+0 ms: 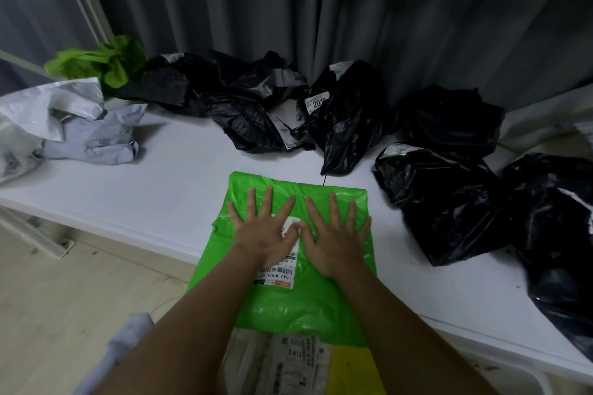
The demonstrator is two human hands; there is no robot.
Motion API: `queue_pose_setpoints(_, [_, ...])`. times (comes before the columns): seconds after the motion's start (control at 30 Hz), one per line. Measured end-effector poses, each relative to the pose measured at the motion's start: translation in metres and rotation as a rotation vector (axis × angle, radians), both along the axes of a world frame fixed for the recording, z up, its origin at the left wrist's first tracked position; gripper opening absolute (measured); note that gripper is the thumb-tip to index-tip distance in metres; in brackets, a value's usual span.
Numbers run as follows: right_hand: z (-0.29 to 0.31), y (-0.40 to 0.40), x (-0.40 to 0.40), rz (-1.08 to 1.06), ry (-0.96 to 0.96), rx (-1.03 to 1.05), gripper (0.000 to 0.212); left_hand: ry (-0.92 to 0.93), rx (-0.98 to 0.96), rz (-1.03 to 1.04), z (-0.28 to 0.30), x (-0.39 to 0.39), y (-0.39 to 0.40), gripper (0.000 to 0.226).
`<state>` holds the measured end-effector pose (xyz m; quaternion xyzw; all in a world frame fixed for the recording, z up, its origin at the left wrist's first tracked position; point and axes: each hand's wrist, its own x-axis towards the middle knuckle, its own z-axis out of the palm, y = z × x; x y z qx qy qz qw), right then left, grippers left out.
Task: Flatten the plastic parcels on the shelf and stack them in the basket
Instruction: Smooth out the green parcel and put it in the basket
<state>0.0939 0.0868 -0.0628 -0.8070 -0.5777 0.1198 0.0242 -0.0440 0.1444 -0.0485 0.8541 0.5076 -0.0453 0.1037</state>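
A bright green plastic parcel (288, 305) with a white shipping label lies flat on the white shelf (167, 196), hanging over its front edge. My left hand (266, 231) and my right hand (333, 237) press flat on it side by side, fingers straight and spread, thumbs nearly touching over the label. Below the green parcel, near the bottom edge, lies a stack of flattened parcels (288, 365) with labels and a yellow one (356, 372); the basket itself is not visible.
Several crumpled black parcels lie along the back (237, 106) and right (449, 202) of the shelf. A crumpled green parcel (106, 64) and silver-white ones (80, 125) sit at the left. A grey curtain (353, 9) hangs behind. The wood floor (64, 292) shows at lower left.
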Motion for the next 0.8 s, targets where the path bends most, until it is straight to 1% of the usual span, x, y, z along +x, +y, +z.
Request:
queue_pose_setpoints(0.27, [0.004,0.000,-0.001,-0.003,-0.001,-0.006,0.057,0.009,-0.092,-0.023,0.018,-0.009,-0.005,0.061])
queue_pose_setpoints(0.43, [0.014,0.007,0.005,0.005,0.031,-0.073,0.058,0.075,-0.049,-0.003,0.026,-0.023,-0.039,0.061])
queue_pose_setpoints(0.53, [0.026,0.001,0.002,0.002,0.062,-0.048,0.059,0.036,-0.044,0.032,0.016,-0.030,-0.050,0.061])
queue_pose_setpoints(0.63, [0.029,-0.023,-0.012,0.097,0.075,0.021,0.061,-0.044,-0.034,0.070,0.003,-0.030,-0.045,0.060])
queue_pose_setpoints(0.7, [0.026,-0.040,-0.021,0.145,0.089,0.011,0.062,-0.073,-0.031,0.090,-0.001,-0.025,-0.037,0.058])
queue_pose_setpoints(0.8, [0.020,-0.053,-0.023,0.160,0.090,-0.030,0.063,-0.099,-0.030,0.097,-0.002,-0.017,-0.031,0.057])
